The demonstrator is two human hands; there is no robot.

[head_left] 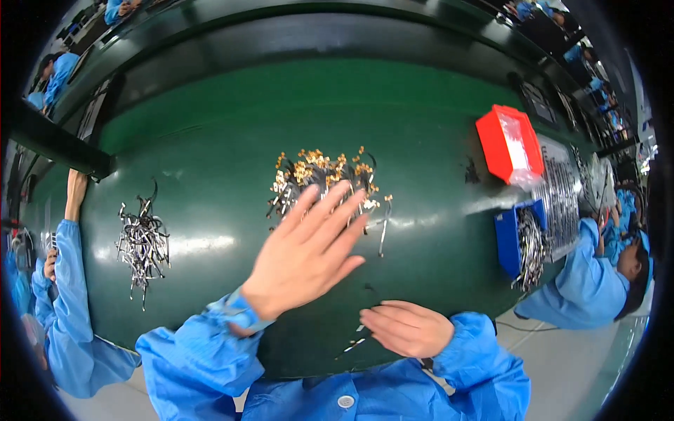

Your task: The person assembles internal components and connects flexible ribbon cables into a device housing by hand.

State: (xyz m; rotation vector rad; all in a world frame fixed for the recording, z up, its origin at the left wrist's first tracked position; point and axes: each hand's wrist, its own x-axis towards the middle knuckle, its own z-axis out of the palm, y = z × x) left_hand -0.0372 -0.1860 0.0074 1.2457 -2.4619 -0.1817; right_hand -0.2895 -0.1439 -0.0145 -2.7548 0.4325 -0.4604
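Centrally on the green worktop [232, 133], a loose heap of small gold-tipped strips [314, 168] is spread out, with black and silvery parts mixed among the gold. The heap is partly covered by the left hand [302, 256], which is held palm down with its fingers extended and slightly parted, nothing being gripped by it; whether the heap is touched by the fingertips cannot be told. Closer to the near edge, the right hand [411, 330] is held with its fingers drawn together, and a thin dark-and-silver strip [356, 344] is pinched at its fingertips, slanted down toward the lower left. A single loose strip [383, 228] is seen just right of the heap, lying apart from most of it.

Well to the left, a second pile of black and silver strips [144, 242] is gathered on the worktop. On the right side, a red bin [493, 146] is placed, with clear plastic [519, 144] seen in it and over its edge. Nearer to the wearer, a blue bin [507, 242] is filled with dark and silvery strips [531, 249], some of which are spilled past its front. Beside both bins, a clear sheet-like tray [560, 189] is laid. A small dark cluster [472, 170] is left near the red bin. Blue sleeves are worn by a co-worker at the left [70, 281] and by a co-worker at the right [590, 281].
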